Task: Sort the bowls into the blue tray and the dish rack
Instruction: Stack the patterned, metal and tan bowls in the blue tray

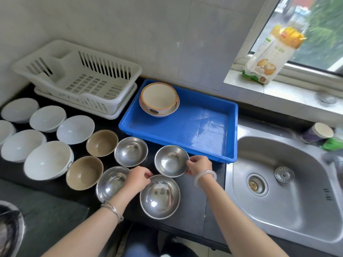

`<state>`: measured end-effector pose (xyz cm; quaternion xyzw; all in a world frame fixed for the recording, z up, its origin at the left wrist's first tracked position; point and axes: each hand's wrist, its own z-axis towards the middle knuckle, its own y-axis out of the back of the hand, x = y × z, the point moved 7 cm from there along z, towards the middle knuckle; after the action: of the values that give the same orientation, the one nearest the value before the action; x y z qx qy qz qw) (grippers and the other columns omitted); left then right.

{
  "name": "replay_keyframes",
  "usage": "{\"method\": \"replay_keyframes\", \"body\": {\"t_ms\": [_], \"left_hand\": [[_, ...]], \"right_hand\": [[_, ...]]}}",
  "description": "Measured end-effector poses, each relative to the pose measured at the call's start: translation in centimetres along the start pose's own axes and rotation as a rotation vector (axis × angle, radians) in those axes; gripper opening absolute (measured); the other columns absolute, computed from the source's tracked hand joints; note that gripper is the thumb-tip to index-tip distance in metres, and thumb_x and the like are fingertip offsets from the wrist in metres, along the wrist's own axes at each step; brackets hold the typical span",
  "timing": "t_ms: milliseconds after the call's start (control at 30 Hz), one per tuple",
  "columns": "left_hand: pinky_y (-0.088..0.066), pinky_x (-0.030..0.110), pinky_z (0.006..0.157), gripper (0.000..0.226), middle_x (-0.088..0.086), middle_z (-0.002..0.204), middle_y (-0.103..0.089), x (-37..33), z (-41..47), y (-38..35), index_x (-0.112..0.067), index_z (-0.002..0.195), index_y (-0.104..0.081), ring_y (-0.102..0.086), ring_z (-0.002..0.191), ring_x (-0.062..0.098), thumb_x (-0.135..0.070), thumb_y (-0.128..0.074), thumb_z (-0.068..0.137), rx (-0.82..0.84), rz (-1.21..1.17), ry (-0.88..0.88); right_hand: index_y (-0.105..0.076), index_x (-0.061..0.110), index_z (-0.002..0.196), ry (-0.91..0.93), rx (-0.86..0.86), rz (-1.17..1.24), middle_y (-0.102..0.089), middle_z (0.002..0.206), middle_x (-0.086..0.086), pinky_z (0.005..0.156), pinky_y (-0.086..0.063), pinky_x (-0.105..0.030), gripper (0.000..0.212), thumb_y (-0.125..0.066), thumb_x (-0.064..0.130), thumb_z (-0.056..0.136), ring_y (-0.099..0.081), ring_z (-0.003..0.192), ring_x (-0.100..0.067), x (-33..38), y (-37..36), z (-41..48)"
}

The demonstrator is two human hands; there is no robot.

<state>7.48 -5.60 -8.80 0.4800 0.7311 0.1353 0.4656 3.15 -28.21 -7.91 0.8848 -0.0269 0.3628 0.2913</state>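
On the dark counter stand several steel bowls, two tan bowls [102, 143] and several white bowls [47, 118]. My right hand [199, 165] pinches the right rim of a steel bowl [171, 160] just in front of the blue tray [204, 127]. My left hand [138, 178] grips the far rim of the nearest steel bowl [160, 196], partly covering another steel bowl [110, 183]. Two stacked patterned bowls [159, 98] sit in the tray's far left corner. The white dish rack [78, 76] at the back left holds no bowls.
A steel sink [289, 184] lies to the right of the counter. A paper cup [318, 134] stands behind the sink, and a food packet [269, 56] leans on the window sill. A tiled wall rises behind the rack and tray.
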Motion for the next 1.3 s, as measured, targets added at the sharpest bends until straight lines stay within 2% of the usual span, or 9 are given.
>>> {"method": "replay_keyframes", "body": {"t_ms": [100,267,433,600,733,833,1033,1167,1300], "left_hand": [[-0.049,0.027,0.083,0.020,0.002,0.101,-0.073,-0.2,0.5,-0.3,-0.014,0.100,-0.072,-0.065,0.096,0.017,-0.019,-0.068,0.081,0.001,-0.024,0.000],[-0.048,0.025,0.075,0.018,-0.001,0.095,-0.072,-1.3,1.4,-0.3,-0.016,0.096,-0.072,-0.063,0.086,0.014,-0.023,-0.071,0.080,-0.037,-0.143,-0.013],[-0.053,0.031,0.078,0.012,-0.004,0.081,-0.067,-2.1,2.4,-0.4,-0.019,0.088,-0.068,-0.063,0.084,0.015,-0.010,-0.067,0.080,-0.064,-0.307,0.045],[-0.055,0.037,0.084,0.014,0.005,0.093,-0.070,-2.0,2.9,-1.1,-0.013,0.095,-0.068,-0.064,0.089,0.019,-0.008,-0.066,0.081,-0.069,-0.439,0.071],[-0.054,0.028,0.068,0.015,0.008,0.098,-0.063,-1.3,2.7,-2.0,-0.009,0.102,-0.064,-0.061,0.094,0.023,-0.009,-0.060,0.088,-0.015,-0.629,0.139],[-0.054,0.030,0.069,0.020,0.009,0.103,-0.062,-1.1,2.4,-2.8,-0.010,0.108,-0.060,-0.060,0.095,0.024,-0.007,-0.059,0.088,0.047,-0.650,0.155],[-0.053,0.030,0.068,0.030,0.009,0.105,-0.062,-1.2,2.4,-3.7,-0.010,0.116,-0.056,-0.060,0.096,0.024,-0.001,-0.057,0.088,0.121,-0.693,0.163],[-0.053,0.026,0.065,0.033,0.010,0.108,-0.061,-1.3,2.6,-3.5,-0.009,0.121,-0.055,-0.061,0.097,0.023,-0.004,-0.058,0.089,0.171,-0.701,0.161],[-0.054,0.027,0.070,0.033,0.008,0.110,-0.063,-1.5,3.1,-3.1,-0.009,0.123,-0.055,-0.062,0.099,0.021,-0.006,-0.056,0.090,0.208,-0.636,0.130]], "right_hand": [[-0.071,0.007,0.077,0.036,-0.025,0.016,-0.066,0.062,0.002,0.076,-0.060,-0.037,0.018,-0.053,0.005,0.078,-0.067,0.052,-0.013,0.3,1.5,-0.8],[-0.063,0.027,0.060,0.121,-0.048,0.017,-0.068,0.066,0.007,0.073,-0.060,-0.038,0.025,-0.060,0.010,0.078,-0.068,0.057,-0.014,-0.1,3.2,-2.3],[-0.067,0.024,0.068,0.100,-0.063,-0.039,-0.069,0.067,0.007,0.071,-0.061,-0.036,0.014,-0.063,0.013,0.076,-0.067,0.055,-0.011,-1.7,3.2,-3.3],[-0.069,0.017,0.076,0.078,-0.069,-0.089,-0.072,0.076,-0.003,0.074,-0.059,-0.040,0.009,-0.061,0.015,0.078,-0.070,0.068,-0.021,-2.7,2.2,-3.2],[-0.068,0.017,0.080,0.066,-0.094,-0.093,-0.072,0.080,-0.004,0.077,-0.058,-0.040,0.007,-0.061,0.016,0.079,-0.069,0.073,-0.023,-3.3,1.9,-2.6],[-0.069,0.016,0.080,0.052,-0.100,-0.064,-0.071,0.082,-0.003,0.078,-0.058,-0.041,0.005,-0.064,0.016,0.079,-0.068,0.077,-0.024,-3.9,1.6,-2.3],[-0.063,0.025,0.069,0.021,-0.154,-0.024,-0.069,0.068,0.004,0.067,-0.057,-0.030,0.012,-0.074,0.022,0.073,-0.064,0.058,-0.013,-5.1,1.9,-1.8],[-0.065,0.023,0.076,-0.090,-0.040,0.124,-0.069,0.076,-0.002,0.053,-0.055,-0.023,0.010,-0.074,0.020,0.077,-0.060,0.049,-0.009,-6.3,1.0,-1.1],[-0.066,0.015,0.087,-0.205,0.078,0.274,-0.065,0.088,-0.009,0.056,-0.057,-0.026,0.011,-0.074,0.016,0.079,-0.063,0.057,-0.017,-7.1,-0.2,-0.7]]}}
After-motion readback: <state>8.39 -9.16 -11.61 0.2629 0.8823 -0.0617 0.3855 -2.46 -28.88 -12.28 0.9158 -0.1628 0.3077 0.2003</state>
